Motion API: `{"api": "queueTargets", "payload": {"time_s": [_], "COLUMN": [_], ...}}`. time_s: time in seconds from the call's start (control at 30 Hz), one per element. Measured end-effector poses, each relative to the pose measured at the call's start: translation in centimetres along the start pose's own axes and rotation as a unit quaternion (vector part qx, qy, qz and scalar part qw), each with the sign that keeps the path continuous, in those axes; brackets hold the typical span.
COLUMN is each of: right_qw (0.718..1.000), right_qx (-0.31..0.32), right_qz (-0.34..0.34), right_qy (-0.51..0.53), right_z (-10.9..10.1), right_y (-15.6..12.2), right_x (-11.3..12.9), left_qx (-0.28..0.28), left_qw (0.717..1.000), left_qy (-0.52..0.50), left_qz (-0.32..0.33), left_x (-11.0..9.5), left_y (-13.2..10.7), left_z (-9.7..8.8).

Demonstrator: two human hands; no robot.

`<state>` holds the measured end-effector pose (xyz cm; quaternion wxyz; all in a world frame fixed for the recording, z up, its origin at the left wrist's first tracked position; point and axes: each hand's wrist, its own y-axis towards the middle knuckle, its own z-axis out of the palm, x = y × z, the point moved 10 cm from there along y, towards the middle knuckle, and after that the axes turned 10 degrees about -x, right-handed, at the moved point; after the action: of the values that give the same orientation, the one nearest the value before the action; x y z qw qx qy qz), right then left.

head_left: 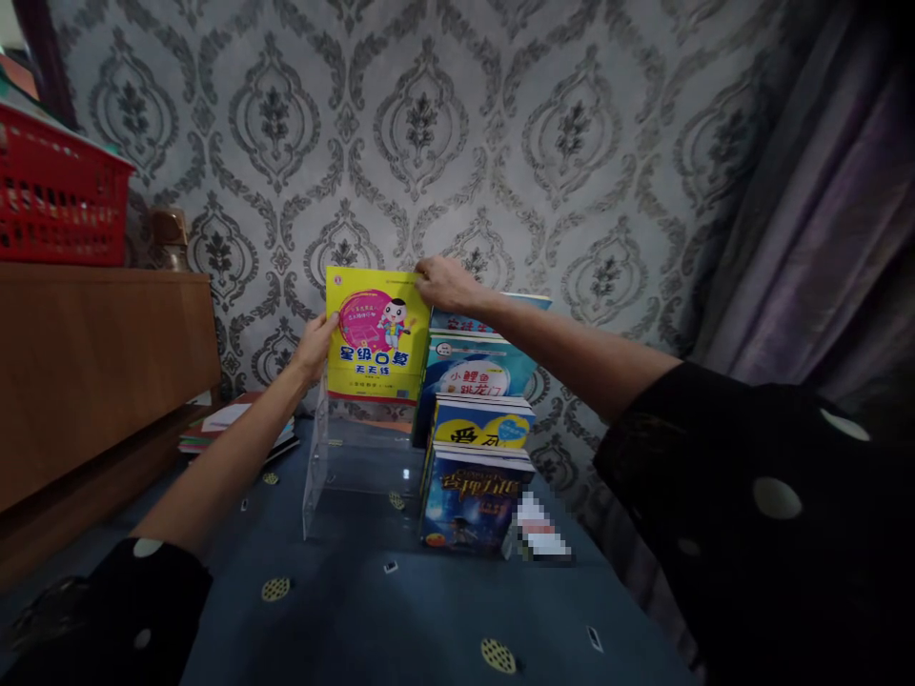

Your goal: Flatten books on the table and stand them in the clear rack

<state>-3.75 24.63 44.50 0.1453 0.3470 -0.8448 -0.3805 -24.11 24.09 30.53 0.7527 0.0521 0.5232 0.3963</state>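
Reaches out from black, white-dotted sleeves (772,514) above dark blue patterned cloth (343,610). Slants left forearm upward and inward from lower left; slopes right forearm up and across from the right, hand the higher of the two.

Includes, on right half of clear stepped stand (372,467), front to back: dark blue book (468,505) at lowest step; blue-and-yellow book (478,426); teal book (480,370); light blue book (464,324), partly hidden behind right forearm. Includes also blurred-out item (539,529) just right of front row.

Holds yellow book (376,367) upright, cover forward, between both hands, over rear left of stand and beside teal book. Pinches left edge with left hand (315,351), thumb on cover, other fingers mostly hidden. Grips top right corner with right hand (447,284), fingers curled and nearly closed. Cannot tell whether lower edge rests on stand or hangs just above.

Lists farther off: pile of books (239,419) at left, near wooden cabinet (107,372); red basket (61,205) on top; grey patterned wallpaper (429,162) behind.
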Motion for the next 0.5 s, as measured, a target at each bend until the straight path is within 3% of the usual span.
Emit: {"api": "queueTargets", "payload": {"time_s": [0.5], "right_qw": [1.000], "right_qx": [0.010], "right_qz": [-0.029], "right_qy": [-0.002], "right_z": [-0.86], "right_y": [-0.74], "right_x": [0.88], "left_qx": [0.009], "left_qw": [1.000], "left_qy": [0.009], "left_qz": [0.002], "left_x": [0.62], "left_y": [-0.37], "left_z": [-0.75]}}
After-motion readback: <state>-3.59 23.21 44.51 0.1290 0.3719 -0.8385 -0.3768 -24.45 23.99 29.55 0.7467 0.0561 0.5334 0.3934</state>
